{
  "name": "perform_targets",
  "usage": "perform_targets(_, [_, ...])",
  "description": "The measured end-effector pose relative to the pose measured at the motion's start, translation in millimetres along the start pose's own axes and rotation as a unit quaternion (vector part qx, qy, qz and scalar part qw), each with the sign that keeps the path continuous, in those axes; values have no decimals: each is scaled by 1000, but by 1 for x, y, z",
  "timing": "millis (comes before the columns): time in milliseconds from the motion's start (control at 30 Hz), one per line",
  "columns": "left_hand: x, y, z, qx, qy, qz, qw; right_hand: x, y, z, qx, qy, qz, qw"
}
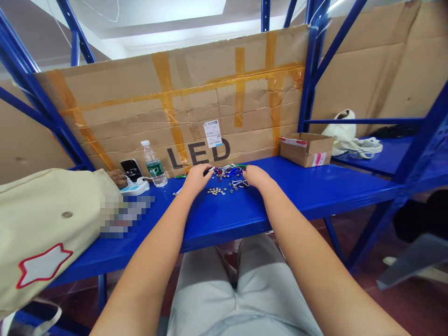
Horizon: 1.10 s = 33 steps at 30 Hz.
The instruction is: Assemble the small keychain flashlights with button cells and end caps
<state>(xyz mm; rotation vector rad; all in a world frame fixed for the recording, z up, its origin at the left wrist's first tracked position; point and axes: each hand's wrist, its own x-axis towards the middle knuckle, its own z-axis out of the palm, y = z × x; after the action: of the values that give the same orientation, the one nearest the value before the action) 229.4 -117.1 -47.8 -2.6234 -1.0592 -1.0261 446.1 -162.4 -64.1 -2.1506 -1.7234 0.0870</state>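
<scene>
My left hand is at the left side of a pile of small shiny parts in red, blue, green and silver. Its thumb and fingers are pinched on a small dark piece with a pale end. At the pile's right side, my right hand has its fingers curled in, and whatever they grip is hidden. Silver loop-shaped clips lie just in front of the pile. Nearer to me are several small round metal discs. The small parts are too tiny to name surely.
The blue table is backed by a taped cardboard panel. At left stand a water bottle, a power strip, a phone and a cream bag. An open cardboard box sits at right beside a blue post.
</scene>
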Motion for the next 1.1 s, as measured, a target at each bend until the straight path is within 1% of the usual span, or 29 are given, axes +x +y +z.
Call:
perform_targets(100, [0, -5, 2, -14, -18, -5, 1000, 4, 12, 3, -69, -71, 8, 995])
perform_targets(167, [-1, -8, 4, -18, -30, -3, 999, 5, 16, 4, -86, -93, 6, 992])
perform_targets(233, [-1, -9, 6, -20, -38, 0, 999, 5, 16, 4, -82, -94, 8, 992])
perform_targets(267, [-1, -10, 6, -22, -40, 4, 999, 5, 14, 3, -66, -77, 2, 995])
perform_targets(333, [-2, -10, 7, -32, -41, 25, 998, 4, 9, 1, 3, -10, -33, 999])
perform_targets(400, [-2, -8, 7, -49, -36, 62, 996, 1, 1, 1, 106, 51, -87, 989])
perform_targets(433, [-2, -6, 7, -58, -33, 85, 994, -1, -5, 1, 155, 55, -111, 980])
perform_targets(533, [-2, -1, 9, -80, -26, 153, 985, -7, -20, 7, 238, -6, -162, 958])
perform_targets(600, [-1, 1, 10, -88, -27, 183, 979, -9, -29, 12, 256, -27, -184, 949])
perform_targets(667, [-1, 3, 11, -93, -27, 187, 977, -11, -35, 15, 253, -21, -189, 948])
perform_targets(767, [-1, 3, 10, -111, -29, 156, 981, -14, -41, 15, 225, -2, -182, 957])
perform_targets(933, [0, -1, 5, -184, -74, 33, 979, -17, -51, 17, 185, 17, -176, 967])
perform_targets(1033, [0, -3, 5, -229, -126, -30, 965, -14, -53, 23, 186, 32, -182, 965])
perform_targets(1100, [-1, -4, 7, -280, -159, -77, 944, -11, -52, 27, 176, 56, -192, 964])
